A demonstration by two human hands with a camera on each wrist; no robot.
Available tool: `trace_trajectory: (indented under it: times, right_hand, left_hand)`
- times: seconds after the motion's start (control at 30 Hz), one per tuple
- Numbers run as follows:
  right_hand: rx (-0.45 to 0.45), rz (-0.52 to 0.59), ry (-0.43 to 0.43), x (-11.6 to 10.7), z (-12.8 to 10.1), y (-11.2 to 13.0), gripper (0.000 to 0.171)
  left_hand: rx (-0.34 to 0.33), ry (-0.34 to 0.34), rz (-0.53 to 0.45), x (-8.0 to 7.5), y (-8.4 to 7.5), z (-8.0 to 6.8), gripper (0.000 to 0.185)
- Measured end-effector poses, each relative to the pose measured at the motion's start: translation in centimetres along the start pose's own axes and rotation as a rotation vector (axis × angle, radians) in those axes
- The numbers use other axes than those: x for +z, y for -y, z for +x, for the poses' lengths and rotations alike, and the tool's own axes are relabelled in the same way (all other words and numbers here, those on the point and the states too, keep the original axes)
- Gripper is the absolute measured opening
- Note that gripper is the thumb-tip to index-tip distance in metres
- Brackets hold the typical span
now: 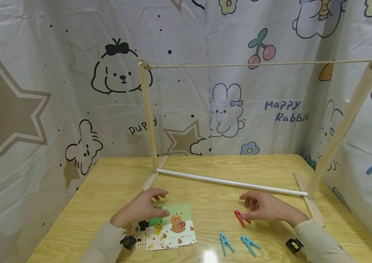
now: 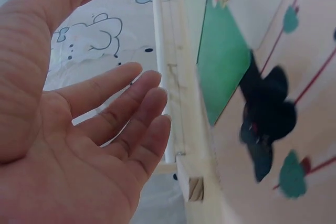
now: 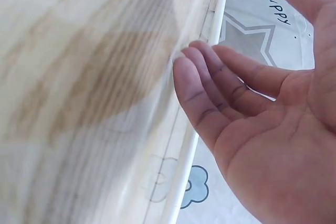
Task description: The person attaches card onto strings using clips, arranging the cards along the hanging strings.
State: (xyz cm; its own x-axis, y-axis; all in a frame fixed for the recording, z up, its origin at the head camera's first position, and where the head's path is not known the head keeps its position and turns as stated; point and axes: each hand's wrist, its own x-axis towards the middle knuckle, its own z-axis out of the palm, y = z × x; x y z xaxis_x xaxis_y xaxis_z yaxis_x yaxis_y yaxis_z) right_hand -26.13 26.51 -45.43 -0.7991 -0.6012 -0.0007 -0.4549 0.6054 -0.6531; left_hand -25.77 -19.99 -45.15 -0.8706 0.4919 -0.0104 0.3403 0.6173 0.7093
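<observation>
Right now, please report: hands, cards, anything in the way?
Left hand empty, by overlapping cards. Right hand empty, near red clothespin. Nothing seems in the way.

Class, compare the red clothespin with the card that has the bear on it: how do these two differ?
Colour: the red clothespin looks plain red, while the bear card is green and white with printed pictures.
Shape: the clothespin is small with splayed legs; the card is broader and flat.
Place: the clothespin is by the right hand, the card by the left hand, overlapping other cards.
Shared: each is close to a hand.

Nook with cartoon curtains (image 1: 186,40), table (image 1: 107,190)
</observation>
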Motion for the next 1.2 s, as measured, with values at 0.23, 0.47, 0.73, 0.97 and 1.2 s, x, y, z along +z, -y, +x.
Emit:
trace_trajectory:
  times: [0.23, 0.47, 0.73, 0.97, 1.2]
  right_hand:
    - [0.022, 0.061, 0.049, 0.3, -0.2, -0.2, 0.053]
    - [-0.009, 0.047, 0.044, 0.6, -0.2, -0.7, 0.048]
    - [0.014, 0.026, 0.059, 1.0, -0.2, -0.8, 0.047]
    - [0.001, -0.008, 0.039, 1.0, 0.0, -0.7, 0.044]
    - [0.0, -0.027, 0.032, 1.1, 0.1, -0.5, 0.038]
  left_hand:
    - [-0.015, 0.023, -0.036, 0.7, -0.1, 0.2, 0.065]
    - [-0.026, 0.042, -0.011, 1.1, 0.3, 0.7, 0.063]
    - [-0.046, 0.075, -0.04, 1.4, 0.5, 0.9, 0.063]
    - [-0.065, 0.074, -0.055, 1.5, 0.6, 0.9, 0.06]
    - [-0.059, 0.073, -0.028, 1.8, 0.7, 1.0, 0.056]
